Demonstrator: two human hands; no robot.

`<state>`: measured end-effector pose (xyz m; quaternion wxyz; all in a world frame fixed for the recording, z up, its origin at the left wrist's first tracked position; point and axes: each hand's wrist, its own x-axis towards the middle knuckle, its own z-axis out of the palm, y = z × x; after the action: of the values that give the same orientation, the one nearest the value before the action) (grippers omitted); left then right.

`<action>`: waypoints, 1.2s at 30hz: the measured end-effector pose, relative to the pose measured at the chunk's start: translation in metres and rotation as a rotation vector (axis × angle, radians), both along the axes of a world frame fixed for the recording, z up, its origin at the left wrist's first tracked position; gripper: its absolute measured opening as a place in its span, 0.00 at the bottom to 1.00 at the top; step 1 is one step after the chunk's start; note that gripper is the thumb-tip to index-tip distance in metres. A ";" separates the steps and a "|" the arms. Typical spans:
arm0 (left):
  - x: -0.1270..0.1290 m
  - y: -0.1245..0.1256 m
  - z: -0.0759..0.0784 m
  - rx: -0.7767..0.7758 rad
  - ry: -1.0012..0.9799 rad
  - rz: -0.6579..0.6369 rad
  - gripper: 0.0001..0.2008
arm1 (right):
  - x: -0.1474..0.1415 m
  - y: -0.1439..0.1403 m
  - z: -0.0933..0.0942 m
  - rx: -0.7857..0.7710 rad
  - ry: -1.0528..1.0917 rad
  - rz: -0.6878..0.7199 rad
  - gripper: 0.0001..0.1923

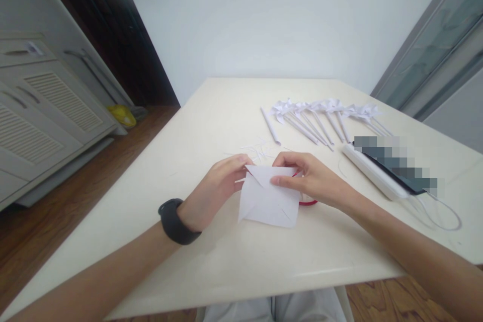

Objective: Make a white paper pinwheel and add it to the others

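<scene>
Cream table [211, 110], white wall [264, 15], wooden floor [37, 221]

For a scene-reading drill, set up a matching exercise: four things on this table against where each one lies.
Things:
1. square white paper sheet
2. row of white paper pinwheels
3. black wristband
4. thin red ring-shaped object

Places:
A. on the left wrist
B. far side of the cream table
C. between both hands
D. under the right hand

Pairs: 1-C, 2-B, 3-A, 4-D
</scene>
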<state>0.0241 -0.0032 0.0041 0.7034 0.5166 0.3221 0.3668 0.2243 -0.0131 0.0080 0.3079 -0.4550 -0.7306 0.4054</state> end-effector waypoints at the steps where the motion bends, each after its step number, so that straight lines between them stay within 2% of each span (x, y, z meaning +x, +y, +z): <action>1: 0.000 0.000 0.000 0.006 0.019 0.002 0.14 | -0.001 0.000 0.000 0.002 -0.005 0.005 0.03; 3: -0.001 0.000 -0.001 0.044 0.087 0.000 0.15 | -0.002 -0.001 -0.001 -0.005 -0.016 0.017 0.03; 7: -0.002 0.000 0.000 0.160 0.262 -0.009 0.07 | -0.003 -0.001 -0.002 -0.004 -0.034 -0.002 0.04; 12: -0.002 0.000 0.001 0.245 0.302 0.109 0.07 | -0.001 0.002 -0.002 0.084 0.013 -0.123 0.05; 17: -0.004 0.002 0.000 0.247 0.250 0.196 0.06 | 0.002 0.003 -0.006 -0.094 0.250 -0.175 0.09; 19: -0.005 0.003 0.000 0.222 0.226 0.165 0.06 | 0.002 0.004 -0.007 -0.100 0.281 -0.178 0.09; 24: -0.004 0.002 0.002 0.113 0.221 0.023 0.13 | -0.004 0.001 -0.005 0.055 0.158 -0.092 0.05; 27: -0.003 0.000 0.001 0.114 0.279 -0.014 0.10 | -0.010 -0.004 -0.005 0.101 0.064 -0.054 0.05; 31: -0.001 -0.001 -0.001 0.111 0.286 -0.065 0.06 | -0.015 -0.009 -0.006 0.196 -0.017 -0.079 0.02; 36: 0.001 0.001 -0.006 0.117 0.284 -0.048 0.07 | -0.015 -0.011 -0.007 0.297 -0.049 -0.061 0.02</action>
<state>0.0249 -0.0027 -0.0015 0.6279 0.6110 0.3839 0.2916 0.2097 -0.0238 0.0006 0.3663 -0.4362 -0.7755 0.2722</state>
